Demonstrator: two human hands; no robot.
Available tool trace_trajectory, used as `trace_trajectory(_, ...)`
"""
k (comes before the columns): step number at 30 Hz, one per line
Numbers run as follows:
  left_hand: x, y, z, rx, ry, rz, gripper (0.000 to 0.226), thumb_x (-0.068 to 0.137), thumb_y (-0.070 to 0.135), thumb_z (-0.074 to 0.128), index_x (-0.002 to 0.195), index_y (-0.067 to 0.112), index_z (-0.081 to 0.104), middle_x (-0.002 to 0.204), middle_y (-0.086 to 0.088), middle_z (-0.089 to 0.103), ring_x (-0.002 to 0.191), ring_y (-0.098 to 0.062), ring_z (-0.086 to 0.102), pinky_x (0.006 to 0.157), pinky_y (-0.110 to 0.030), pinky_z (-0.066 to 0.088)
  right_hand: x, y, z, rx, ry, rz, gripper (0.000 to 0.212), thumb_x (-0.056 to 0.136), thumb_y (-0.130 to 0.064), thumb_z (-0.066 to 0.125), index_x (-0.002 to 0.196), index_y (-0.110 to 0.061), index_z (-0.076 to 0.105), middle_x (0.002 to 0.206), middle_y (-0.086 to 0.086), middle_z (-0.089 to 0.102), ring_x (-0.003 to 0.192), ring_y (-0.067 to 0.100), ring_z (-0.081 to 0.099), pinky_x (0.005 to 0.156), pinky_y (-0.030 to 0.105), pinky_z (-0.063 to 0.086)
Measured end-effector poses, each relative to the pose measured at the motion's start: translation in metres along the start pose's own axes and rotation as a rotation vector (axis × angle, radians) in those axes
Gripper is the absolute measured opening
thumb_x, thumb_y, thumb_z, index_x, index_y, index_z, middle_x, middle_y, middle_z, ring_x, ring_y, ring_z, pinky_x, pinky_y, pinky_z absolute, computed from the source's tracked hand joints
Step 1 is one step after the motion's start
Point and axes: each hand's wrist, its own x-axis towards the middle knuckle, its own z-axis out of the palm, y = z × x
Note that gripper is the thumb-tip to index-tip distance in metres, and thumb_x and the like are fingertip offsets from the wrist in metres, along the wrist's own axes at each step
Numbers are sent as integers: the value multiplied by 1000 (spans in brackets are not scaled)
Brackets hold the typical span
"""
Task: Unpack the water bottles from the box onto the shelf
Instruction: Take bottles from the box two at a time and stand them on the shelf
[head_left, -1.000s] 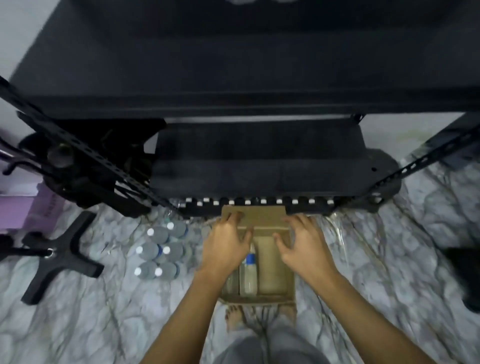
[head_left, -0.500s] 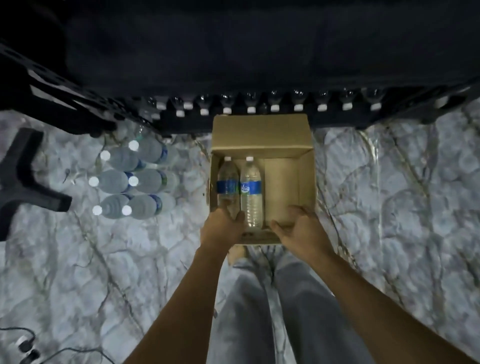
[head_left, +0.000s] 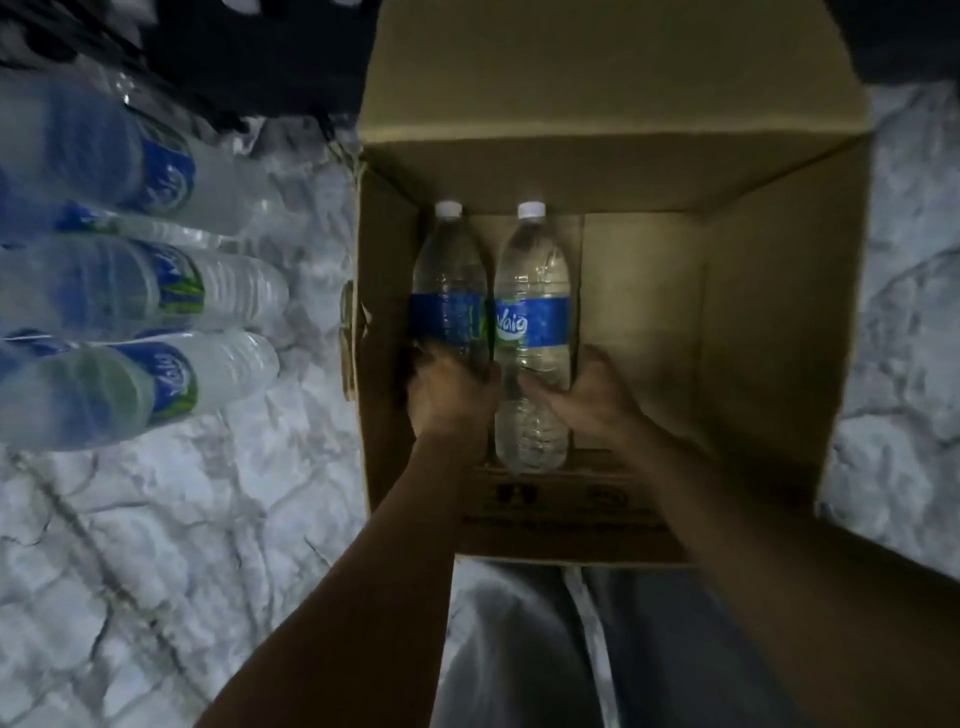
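Left hand (head_left: 451, 397) clamps the left water bottle (head_left: 449, 280), right hand (head_left: 595, 402) the right water bottle (head_left: 532, 280), by the cardboard box (head_left: 753, 312)'s left wall; low grips may slip.

Brand script on blue labels

The right bottle (head_left: 532, 332) in the box (head_left: 769, 322) bore white script reading roughly "Vaig" on its blue band; the floor bottles (head_left: 171, 387) showed the same script, partly blurred; the left bottle (head_left: 449, 322) showed no legible word; the print on the box's near flap was unreadable.
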Motion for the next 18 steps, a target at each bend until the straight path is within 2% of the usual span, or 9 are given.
trace_trajectory(3, 16, -1, 7, -55, 29, -16, 78, 90, 48, 67, 146, 4, 34, 138, -17, 53, 126, -32, 54, 101, -40, 44, 17, 5, 18, 169, 17, -36, 51, 69, -56, 76, 108, -24, 68, 94, -8, 74, 88, 7, 70, 82, 38, 59)
trace_trajectory(5, 28, -1, 9, -161, 17, -79, 71, 87, 44, 74, 139, 4, 46, 131, -16, 61, 121, -30, 60, 90, -33, 48, 27, 5, 23, 254, 42, -22, 58, 64, -57, 80, 109, -24, 66, 94, -8, 74, 87, 4, 70, 81, 35, 59)
trace_trajectory(7, 38, -1, 11, -258, 6, -119, 70, 85, 42, 77, 138, 6, 50, 131, -13, 64, 121, -28, 62, 83, -26, 44, 36, 10, 29, 305, 64, -7, 71, 54, -59, 85, 111, -23, 64, 94, -7, 74, 84, 3, 71, 77, 34, 60)
trace_trajectory(9, 45, -3, 15, -300, -13, -105, 74, 83, 41, 79, 141, 7, 48, 127, -6, 63, 119, -21, 61, 83, -24, 41, 41, 12, 30, 325, 97, 4, 75, 48, -57, 89, 109, -22, 65, 92, -6, 74, 81, 4, 72, 74, 35, 61)
trace_trajectory(12, 53, -7, 19, -474, -17, -66, 73, 76, 25, 87, 138, 6, 52, 126, -4, 65, 119, -19, 62, 89, -22, 51, 40, 11, 26, 345, 107, 23, 54, 54, -42, 91, 99, -20, 70, 85, -6, 75, 77, 6, 72, 73, 34, 61)
trace_trajectory(15, 53, -8, 16, -527, -37, -50, 50, 79, 10, 83, 124, 1, 63, 111, -7, 71, 102, -18, 68, 64, -4, 51, 33, 6, 15, 326, 79, 48, 41, 59, -38, 90, 90, -18, 73, 79, -4, 75, 74, 10, 72, 74, 36, 61)
trace_trajectory(18, 46, -4, 9, -501, -52, -54, 33, 75, 19, 87, 103, 9, 73, 98, -4, 76, 88, -15, 73, 65, -17, 55, 20, 2, 1, 349, 90, 125, 43, 53, -47, 88, 83, -20, 73, 77, -3, 75, 74, 15, 73, 75, 40, 61)
